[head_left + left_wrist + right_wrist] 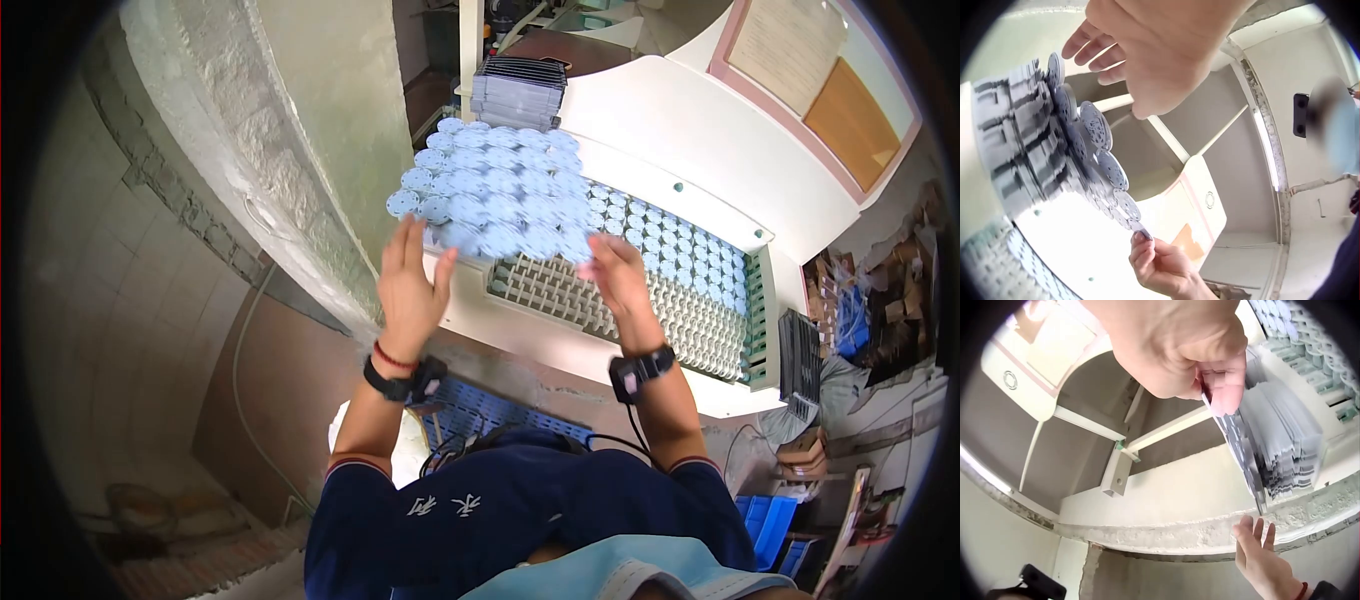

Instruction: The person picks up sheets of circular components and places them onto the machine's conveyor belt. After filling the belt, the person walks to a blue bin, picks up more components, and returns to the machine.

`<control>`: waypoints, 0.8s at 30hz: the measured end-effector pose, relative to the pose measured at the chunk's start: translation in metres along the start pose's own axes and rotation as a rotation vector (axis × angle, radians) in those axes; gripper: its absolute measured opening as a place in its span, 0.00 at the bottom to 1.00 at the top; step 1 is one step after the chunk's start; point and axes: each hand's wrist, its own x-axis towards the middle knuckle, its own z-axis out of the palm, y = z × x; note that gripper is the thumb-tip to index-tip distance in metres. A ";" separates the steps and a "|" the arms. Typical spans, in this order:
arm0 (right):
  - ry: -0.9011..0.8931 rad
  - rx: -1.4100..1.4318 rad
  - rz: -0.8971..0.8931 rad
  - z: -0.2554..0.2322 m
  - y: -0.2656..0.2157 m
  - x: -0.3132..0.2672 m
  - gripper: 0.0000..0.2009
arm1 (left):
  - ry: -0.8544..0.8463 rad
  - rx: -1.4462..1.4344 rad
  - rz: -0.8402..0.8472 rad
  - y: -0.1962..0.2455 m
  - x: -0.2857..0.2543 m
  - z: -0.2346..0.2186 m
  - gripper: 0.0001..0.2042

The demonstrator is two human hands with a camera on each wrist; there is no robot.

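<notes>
A thin panel of joined pale blue discs [500, 190], probably a sheet of round circuit boards, is blurred in the head view. My right hand [620, 278] pinches its near right corner between thumb and fingers, and the right wrist view shows the panel [1244, 453] nearly edge-on below that hand. At the opposite side my left hand [410, 285] has its fingers straight and spread, close to the panel's edge. In the left wrist view, a stack of similar panels [1013, 137] stands beside the held panel.
A machine with white rollers [670, 310] carries more disc panels [680, 240] at its back. Behind the held panel stands a grey stack [515, 95]. Dark racks [800, 365] lean at the machine's right end. A rough wall edge [270, 130] rises on the left.
</notes>
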 end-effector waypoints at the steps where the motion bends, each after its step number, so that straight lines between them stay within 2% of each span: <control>1: -0.001 0.009 -0.011 -0.016 0.000 -0.013 0.12 | -0.047 -0.183 -0.063 0.005 -0.012 -0.001 0.25; 2: -0.002 0.017 -0.022 -0.033 0.000 -0.026 0.11 | -0.095 -0.367 -0.127 0.008 -0.024 -0.002 0.25; 5: 0.062 0.107 -0.057 -0.088 0.012 -0.067 0.07 | -0.405 -1.073 -0.547 0.006 -0.062 0.014 0.23; 8: 0.108 0.105 -0.077 -0.114 0.026 -0.110 0.07 | -0.659 -1.429 -0.799 0.005 -0.099 0.038 0.22; 11: 0.173 0.063 -0.023 -0.129 0.046 -0.132 0.07 | -0.761 -1.683 -1.051 0.020 -0.120 0.055 0.20; 14: 0.204 0.022 0.057 -0.137 0.084 -0.146 0.07 | -0.848 -1.742 -1.245 0.033 -0.128 0.072 0.20; 19: 0.212 -0.050 0.192 -0.147 0.137 -0.140 0.08 | -0.765 -1.562 -1.281 0.018 -0.158 0.107 0.16; 22: 0.304 0.004 0.199 -0.139 0.137 -0.139 0.08 | -0.732 -1.502 -1.302 0.014 -0.164 0.114 0.14; 24: 0.338 0.034 0.186 -0.155 0.140 -0.146 0.08 | -0.703 -1.474 -1.319 0.008 -0.165 0.118 0.14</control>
